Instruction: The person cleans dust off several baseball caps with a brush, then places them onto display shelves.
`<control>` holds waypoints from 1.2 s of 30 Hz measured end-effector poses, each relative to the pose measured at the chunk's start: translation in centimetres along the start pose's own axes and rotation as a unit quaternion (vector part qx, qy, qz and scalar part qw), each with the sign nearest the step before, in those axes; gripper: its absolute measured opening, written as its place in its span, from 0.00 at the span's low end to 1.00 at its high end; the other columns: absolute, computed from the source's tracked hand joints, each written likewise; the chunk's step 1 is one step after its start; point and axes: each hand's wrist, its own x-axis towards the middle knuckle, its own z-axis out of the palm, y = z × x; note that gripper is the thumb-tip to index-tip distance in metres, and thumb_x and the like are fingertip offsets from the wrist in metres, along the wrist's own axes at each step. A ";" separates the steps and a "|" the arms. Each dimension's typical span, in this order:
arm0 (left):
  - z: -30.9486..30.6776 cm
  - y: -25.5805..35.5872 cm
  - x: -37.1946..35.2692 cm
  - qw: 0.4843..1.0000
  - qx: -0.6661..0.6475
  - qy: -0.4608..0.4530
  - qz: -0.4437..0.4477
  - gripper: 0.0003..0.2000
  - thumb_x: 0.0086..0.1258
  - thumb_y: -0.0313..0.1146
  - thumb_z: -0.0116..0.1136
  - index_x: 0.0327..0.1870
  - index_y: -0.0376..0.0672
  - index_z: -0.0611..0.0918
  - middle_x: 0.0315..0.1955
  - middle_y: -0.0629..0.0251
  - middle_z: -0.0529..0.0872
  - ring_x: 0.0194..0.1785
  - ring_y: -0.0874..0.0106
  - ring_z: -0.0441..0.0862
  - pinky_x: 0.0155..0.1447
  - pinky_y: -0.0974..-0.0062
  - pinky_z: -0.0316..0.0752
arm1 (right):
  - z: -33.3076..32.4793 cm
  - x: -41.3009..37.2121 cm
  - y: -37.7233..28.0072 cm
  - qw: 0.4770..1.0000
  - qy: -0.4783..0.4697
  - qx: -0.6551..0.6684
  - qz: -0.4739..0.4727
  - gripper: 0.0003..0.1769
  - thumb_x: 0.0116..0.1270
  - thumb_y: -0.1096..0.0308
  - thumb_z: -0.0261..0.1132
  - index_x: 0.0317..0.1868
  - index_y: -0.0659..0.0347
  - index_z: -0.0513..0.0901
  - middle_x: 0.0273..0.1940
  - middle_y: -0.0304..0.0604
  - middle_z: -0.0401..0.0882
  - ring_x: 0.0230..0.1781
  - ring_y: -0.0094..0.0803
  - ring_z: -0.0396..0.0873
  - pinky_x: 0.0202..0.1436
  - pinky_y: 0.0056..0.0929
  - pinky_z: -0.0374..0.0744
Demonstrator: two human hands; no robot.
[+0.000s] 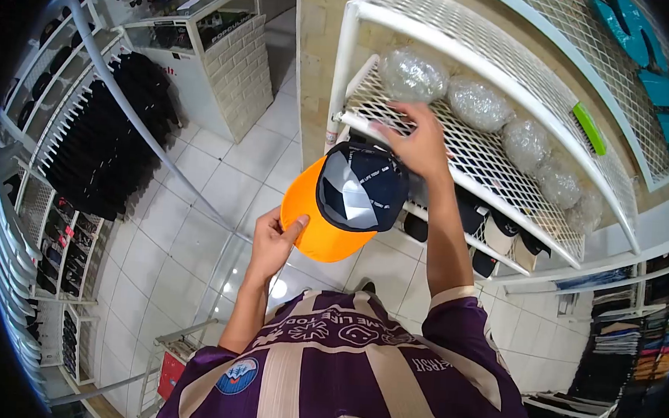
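Clothing shop, white tiled floor all round, with a long row of black hanging garments way off to the left of the left hand. Beyond that hand sits a display case with a white brick-pattern side. Left hand itself is clamped on the brim of a cap with an orange brim and dark, printed inner crown, thumb on top. So the cap's just off its fingertips, inside facing up, with a folded white insert showing. Looks like the handling step to me. Right hand is by the crown's far side, fingers spread, nothing gripped; a bit blurry, so can't tell if it's touching. Beside it: white mesh shelf with round bundles in clear plastic. I'd say the next move calls for a steady brim pinch.
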 end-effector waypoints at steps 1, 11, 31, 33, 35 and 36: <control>0.5 0.1 0.1 1.000 0.003 0.010 0.004 0.10 0.76 0.27 0.62 0.51 0.30 0.85 0.38 0.64 0.90 0.37 0.79 0.84 0.44 0.80 0.77 | -0.1 1.8 1.1 0.994 0.072 -0.069 -0.051 0.32 0.54 0.47 0.80 0.55 0.59 0.88 0.53 0.53 0.82 0.56 0.52 0.79 0.62 0.44 0.76; 2.6 -0.7 1.2 0.998 -0.033 0.040 -0.019 0.12 0.80 0.28 0.59 0.58 0.30 0.81 0.44 0.61 0.90 0.43 0.76 0.87 0.47 0.77 0.81 | 1.1 9.5 9.2 0.942 0.006 -0.334 -0.020 0.52 0.53 0.50 0.81 0.78 0.37 0.68 0.76 0.56 0.65 0.75 0.57 0.65 0.71 0.62 0.71; 2.3 -2.8 0.0 0.997 -0.071 0.002 0.034 0.16 0.83 0.30 0.53 0.65 0.31 0.77 0.47 0.64 0.87 0.46 0.78 0.85 0.50 0.79 0.80 | 3.5 -12.5 -4.1 0.998 0.029 -0.044 0.037 0.45 0.46 0.63 0.86 0.66 0.59 0.77 0.64 0.53 0.73 0.64 0.50 0.76 0.67 0.42 0.77; 2.1 -3.1 0.1 0.997 -0.076 -0.014 0.030 0.15 0.83 0.30 0.54 0.64 0.30 0.78 0.46 0.65 0.87 0.46 0.78 0.84 0.49 0.80 0.80 | 5.9 -11.6 -3.1 0.987 0.100 -0.109 0.071 0.44 0.46 0.62 0.86 0.63 0.60 0.75 0.59 0.53 0.73 0.62 0.51 0.76 0.64 0.42 0.77; 1.8 -3.1 0.3 0.998 -0.004 -0.028 0.049 0.14 0.83 0.30 0.55 0.61 0.30 0.80 0.45 0.65 0.88 0.47 0.79 0.84 0.49 0.80 0.80 | 6.6 -11.4 -3.5 0.986 0.095 -0.090 0.098 0.42 0.47 0.59 0.86 0.60 0.60 0.73 0.57 0.51 0.72 0.59 0.49 0.75 0.61 0.43 0.77; 1.8 -2.7 0.5 0.996 -0.066 -0.018 0.050 0.13 0.82 0.30 0.56 0.59 0.31 0.82 0.44 0.65 0.89 0.45 0.79 0.84 0.48 0.79 0.80 | 6.4 -11.0 -3.7 0.994 0.070 -0.029 0.079 0.41 0.47 0.59 0.86 0.59 0.59 0.73 0.56 0.52 0.72 0.58 0.50 0.75 0.61 0.43 0.78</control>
